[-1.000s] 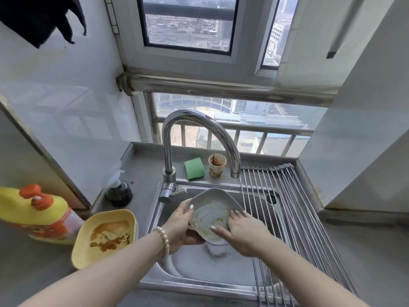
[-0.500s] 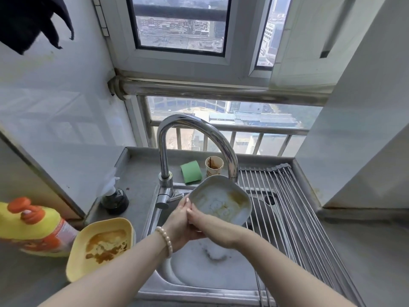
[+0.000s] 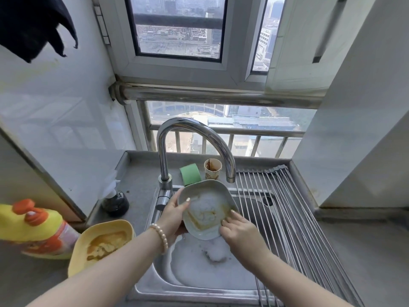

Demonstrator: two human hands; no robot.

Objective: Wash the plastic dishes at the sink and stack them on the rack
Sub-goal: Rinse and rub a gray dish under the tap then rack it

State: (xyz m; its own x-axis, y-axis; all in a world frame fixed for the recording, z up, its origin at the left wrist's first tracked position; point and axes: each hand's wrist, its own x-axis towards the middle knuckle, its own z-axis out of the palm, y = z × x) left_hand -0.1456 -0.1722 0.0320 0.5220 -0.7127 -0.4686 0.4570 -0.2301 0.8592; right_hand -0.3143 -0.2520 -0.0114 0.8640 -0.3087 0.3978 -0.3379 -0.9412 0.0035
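A pale grey-green plastic dish (image 3: pixel 207 193), foamy and smeared with brown sauce, is tilted over the steel sink (image 3: pixel 194 284). My left hand (image 3: pixel 174 214) grips its left rim, thumb on the inside. My right hand (image 3: pixel 240 229) is at its lower right edge, fingertips pressing on the inner surface. A yellow plastic dish (image 3: pixel 124 229) with brown residue sits on the counter left of the sink. The roll-up wire rack (image 3: pixel 285 218) spans the right part of the sink and carries nothing.
The curved faucet (image 3: pixel 199 134) arches over the dish, no water running. Behind it stand a green sponge (image 3: pixel 190 173) and a stained paper cup (image 3: pixel 212 168). A yellow detergent bottle (image 3: pixel 33 229) and a dark soap pump (image 3: pixel 115 202) are at the left. Foam lies in the basin.
The dish rose toward the spout, then came back down and tilted. My right hand slid from the left rim across to the lower right edge, and more foam covers the inside.
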